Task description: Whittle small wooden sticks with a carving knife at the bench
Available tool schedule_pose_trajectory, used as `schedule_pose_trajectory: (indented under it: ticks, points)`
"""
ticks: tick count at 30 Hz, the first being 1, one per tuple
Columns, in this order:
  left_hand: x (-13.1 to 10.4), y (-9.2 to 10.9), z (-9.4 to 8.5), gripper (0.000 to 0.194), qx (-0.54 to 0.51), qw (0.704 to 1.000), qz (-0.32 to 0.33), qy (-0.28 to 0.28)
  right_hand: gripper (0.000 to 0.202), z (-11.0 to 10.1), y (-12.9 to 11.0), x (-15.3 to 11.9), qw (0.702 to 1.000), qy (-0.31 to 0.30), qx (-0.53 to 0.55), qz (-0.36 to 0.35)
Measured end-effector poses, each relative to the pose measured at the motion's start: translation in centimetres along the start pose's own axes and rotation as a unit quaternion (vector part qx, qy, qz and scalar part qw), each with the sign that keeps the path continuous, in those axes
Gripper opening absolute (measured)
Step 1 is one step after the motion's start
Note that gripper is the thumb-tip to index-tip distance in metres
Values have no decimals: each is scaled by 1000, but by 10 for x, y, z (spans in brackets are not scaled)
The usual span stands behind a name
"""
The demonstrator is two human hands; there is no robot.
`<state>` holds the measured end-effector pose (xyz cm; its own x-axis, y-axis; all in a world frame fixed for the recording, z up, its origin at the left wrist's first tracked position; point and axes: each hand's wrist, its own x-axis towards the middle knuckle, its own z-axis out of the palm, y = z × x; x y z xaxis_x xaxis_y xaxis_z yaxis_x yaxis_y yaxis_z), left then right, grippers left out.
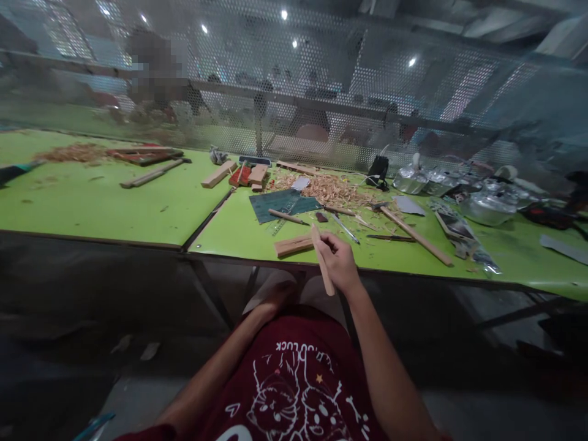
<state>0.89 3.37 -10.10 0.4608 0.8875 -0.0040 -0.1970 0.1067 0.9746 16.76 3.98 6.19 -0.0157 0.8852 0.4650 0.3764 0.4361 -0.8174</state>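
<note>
My right hand (pixel 339 260) is closed around a slim, flat strip of pale wood (pixel 324 269), held up over the table's front edge. The strip's upper end is narrower and its lower end rounded. Behind it a reddish wooden block (pixel 294 245) lies at the edge, partly covered by the strip and my fingers. My left hand (pixel 278 296) rests low on my lap, in shade below the table; its fingers do not show clearly. Just past the block lie a pencil-like wooden tool (pixel 288 217), a small dark brown piece (pixel 321 217) and a pen-like tool (pixel 345 228).
A green cutting mat (pixel 271 205) and wood shavings (pixel 337 190) lie farther back. To the right are a hammer (pixel 413 233), a phone (pixel 452 223) and several shiny metal kettles (pixel 489 205). Wooden blocks (pixel 219 174) stand left of centre. A perforated metal screen (pixel 312 110) closes off the back.
</note>
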Motion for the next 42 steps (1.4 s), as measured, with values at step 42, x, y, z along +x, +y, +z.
schedule_pose_trajectory:
  ticks: [42]
  points:
    - [-60,137,51,16,-178,983,24,-28,31,-182,62,50,896,-19,-441,-52]
